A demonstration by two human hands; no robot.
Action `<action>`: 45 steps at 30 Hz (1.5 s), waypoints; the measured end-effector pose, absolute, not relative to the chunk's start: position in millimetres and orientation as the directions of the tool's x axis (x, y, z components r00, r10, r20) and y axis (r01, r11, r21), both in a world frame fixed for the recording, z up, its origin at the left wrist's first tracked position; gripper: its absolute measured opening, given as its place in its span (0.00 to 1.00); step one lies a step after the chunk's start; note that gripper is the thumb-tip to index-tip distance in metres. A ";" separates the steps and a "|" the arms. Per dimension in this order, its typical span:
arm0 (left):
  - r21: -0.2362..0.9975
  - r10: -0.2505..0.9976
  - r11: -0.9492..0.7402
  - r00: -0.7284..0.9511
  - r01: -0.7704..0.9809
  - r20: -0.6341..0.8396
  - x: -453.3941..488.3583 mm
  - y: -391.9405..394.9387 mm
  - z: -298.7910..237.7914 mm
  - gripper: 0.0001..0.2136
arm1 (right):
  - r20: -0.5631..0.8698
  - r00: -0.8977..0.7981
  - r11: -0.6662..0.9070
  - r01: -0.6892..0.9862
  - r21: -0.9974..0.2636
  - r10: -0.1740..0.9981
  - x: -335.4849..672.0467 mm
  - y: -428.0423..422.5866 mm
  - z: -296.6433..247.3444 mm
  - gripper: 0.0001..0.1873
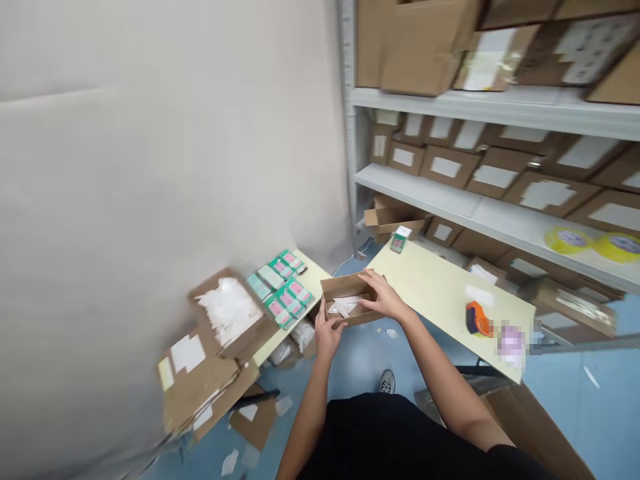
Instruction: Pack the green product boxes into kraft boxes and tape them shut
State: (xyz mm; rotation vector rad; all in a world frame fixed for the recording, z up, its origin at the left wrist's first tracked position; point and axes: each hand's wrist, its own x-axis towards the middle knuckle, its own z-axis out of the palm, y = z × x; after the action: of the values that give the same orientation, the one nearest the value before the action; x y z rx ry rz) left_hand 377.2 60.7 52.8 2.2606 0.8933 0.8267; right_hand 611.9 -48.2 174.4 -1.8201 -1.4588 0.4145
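Note:
Between my two hands is a small open cardboard box with white paper slips lying inside. My left hand grips its left end, thumb along the near side. At the right end, my right hand holds the wall, with fingers reaching over the rim. The box is in front of my body, over the gap between two pale yellow tabletops. Left of it, several green and pink small boxes lie in rows on the left tabletop.
A carton of white material stands at left beside flattened cardboard. The right table bears a green-white box and an orange-and-blue tape dispenser. Shelves with labelled cartons and yellow tape rolls rise behind. Paper scraps litter the blue floor.

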 end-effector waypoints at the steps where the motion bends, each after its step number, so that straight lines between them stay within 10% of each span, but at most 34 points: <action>1: 0.685 0.710 -0.633 0.622 0.361 0.329 400.7 54.1 54.0 0.03 | 0.216 0.352 -0.108 0.708 -0.698 0.911 630.4 -65.0 174.5 0.41; 16: 0.723 0.296 -0.682 0.945 0.108 0.138 630.1 -15.8 53.9 0.06 | 0.177 0.914 -0.583 0.373 -0.722 0.365 764.0 -253.6 122.4 0.45; 31: 0.782 -0.017 -0.616 0.995 -0.089 0.100 814.1 66.2 -37.8 0.09 | -0.030 0.979 -0.685 0.118 -0.719 0.200 855.2 -184.6 86.9 0.43; 36: 0.741 -0.147 -0.672 0.977 0.014 -0.152 836.2 87.1 -69.7 0.14 | -0.052 0.977 -0.648 0.097 -0.756 0.207 885.9 -132.0 74.2 0.41; 40: 0.767 -0.197 -0.638 0.977 -0.060 -0.087 841.9 102.4 -69.9 0.23 | -0.146 0.971 -0.439 -0.049 -0.897 0.190 906.7 -88.5 56.4 0.41; 45: 0.815 -0.006 -0.579 1.000 0.010 -0.016 870.7 141.7 -45.2 0.29 | -0.251 0.949 -0.157 -0.223 -0.962 0.193 939.5 -15.6 31.4 0.34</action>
State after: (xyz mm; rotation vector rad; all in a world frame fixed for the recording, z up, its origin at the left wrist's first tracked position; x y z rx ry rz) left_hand 870.7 141.7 -45.2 2.1878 0.0024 -0.0211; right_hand 939.5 -15.6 31.4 -1.6903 0.0225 0.3638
